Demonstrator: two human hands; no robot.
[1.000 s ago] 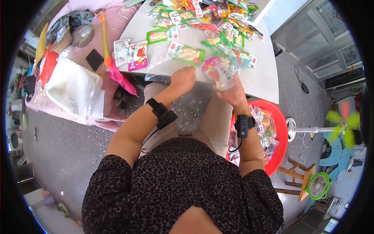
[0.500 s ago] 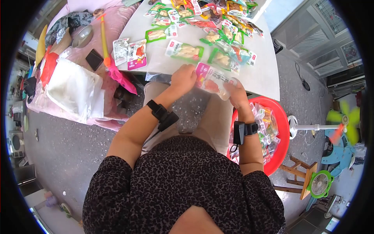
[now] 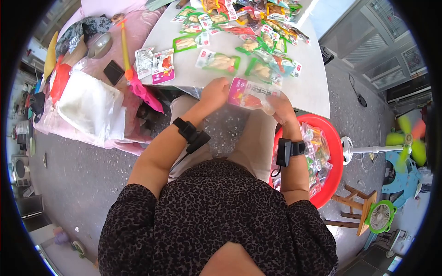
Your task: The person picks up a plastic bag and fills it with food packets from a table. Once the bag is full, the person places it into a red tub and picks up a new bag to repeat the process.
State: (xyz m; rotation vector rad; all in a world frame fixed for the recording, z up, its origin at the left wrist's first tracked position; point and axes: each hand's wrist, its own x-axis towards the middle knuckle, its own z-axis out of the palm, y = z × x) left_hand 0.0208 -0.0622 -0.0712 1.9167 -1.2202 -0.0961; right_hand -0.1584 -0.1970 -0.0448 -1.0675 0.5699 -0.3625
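Observation:
A clear pouch with a pink end is stretched between my hands over the near edge of the white table. My left hand is closed at the pouch's pink end. My right hand grips its other end, fingers over the plastic. Just beyond lie a green-edged pouch and another green-edged pouch, both flat. A silver pouch and a pink-and-white pouch lie side by side at the table's left corner.
Several colourful pouches are heaped at the table's far side. A red tub full of packets stands by my right arm. At left, a pink-covered surface holds a white sheet, a dark phone-like object and a pink umbrella.
The held pouch has turned slightly and lies more level between my hands. My left hand has shifted a little to the left, and my right hand slightly to the right.

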